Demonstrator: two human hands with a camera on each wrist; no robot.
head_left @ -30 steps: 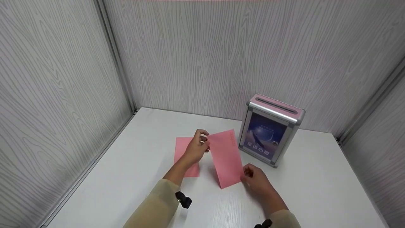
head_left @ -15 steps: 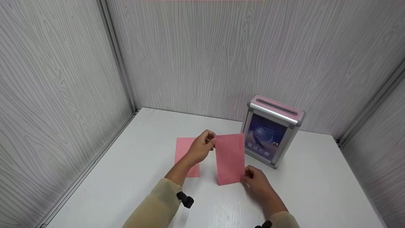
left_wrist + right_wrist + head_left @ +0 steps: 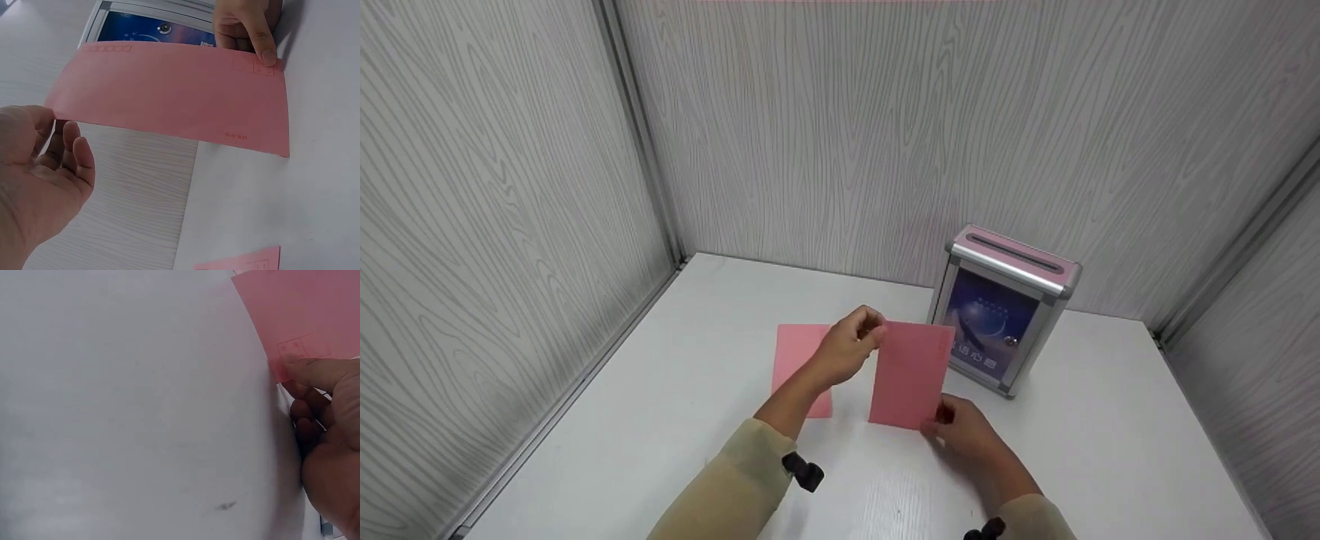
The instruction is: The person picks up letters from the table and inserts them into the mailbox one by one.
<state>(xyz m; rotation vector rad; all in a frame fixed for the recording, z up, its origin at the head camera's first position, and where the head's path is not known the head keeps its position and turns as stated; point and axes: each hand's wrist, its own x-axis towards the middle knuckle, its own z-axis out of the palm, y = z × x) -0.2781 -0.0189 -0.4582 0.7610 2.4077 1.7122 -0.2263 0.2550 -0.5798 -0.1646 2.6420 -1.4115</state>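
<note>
One pink envelope [image 3: 796, 349] lies flat on the white table [image 3: 660, 397], leftmost of the lot, partly hidden by the person's left forearm [image 3: 787, 405]. Next along is the left hand [image 3: 844, 351], and it's only a pinch: thumb and forefinger nipped on the upper left corner of a second envelope [image 3: 911, 375], other fingers loosely bent and off the paper. So two envelopes that I can count. That second one is held up clear of the table, nearly upright, with small printed squares by its upper right corner. Then the right hand [image 3: 960, 427], same deal at the lower right corner: thumb on the near face, rest of the fingers bent in. Furthest right there's a single silver-framed box [image 3: 994, 322] standing upright, pink top with one slot [image 3: 1012, 253], dark blue picture on the front, one round lock [image 3: 1011, 341]. The raised envelope covers its lower left bit from where I'm standing.
</note>
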